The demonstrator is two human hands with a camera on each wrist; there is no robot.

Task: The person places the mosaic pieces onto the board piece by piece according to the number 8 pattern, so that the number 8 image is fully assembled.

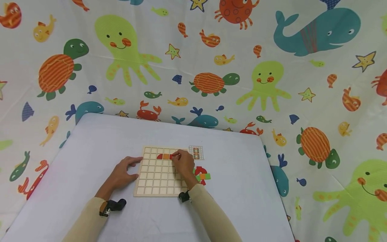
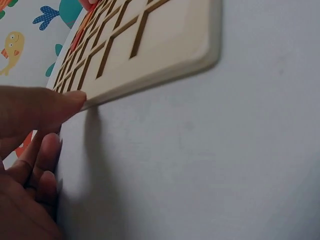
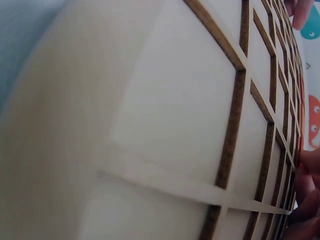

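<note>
A wooden grid board [image 1: 149, 185] with rows of square recesses lies flat on the table. In its second row from the far edge sit a red curved-edge piece [image 1: 159, 156] and an orange square piece [image 1: 166, 156]. Beside them, at the fingertips of my right hand [image 1: 183, 164], another red piece [image 1: 171, 156] is pinched, partly hidden by the fingers. My left hand [image 1: 120, 173] rests against the board's left edge, thumb and fingers spread apart. In the left wrist view the left thumb [image 2: 70, 102] touches the board's rim.
A small printed card [image 1: 197, 153] with a gridded picture lies at the board's far right corner. Several red, green and orange pieces [image 1: 205, 176] lie in a pile right of the board, partly behind the right forearm. White cloth [image 1: 239, 188] covers the table; a patterned curtain [image 1: 187, 43] hangs behind.
</note>
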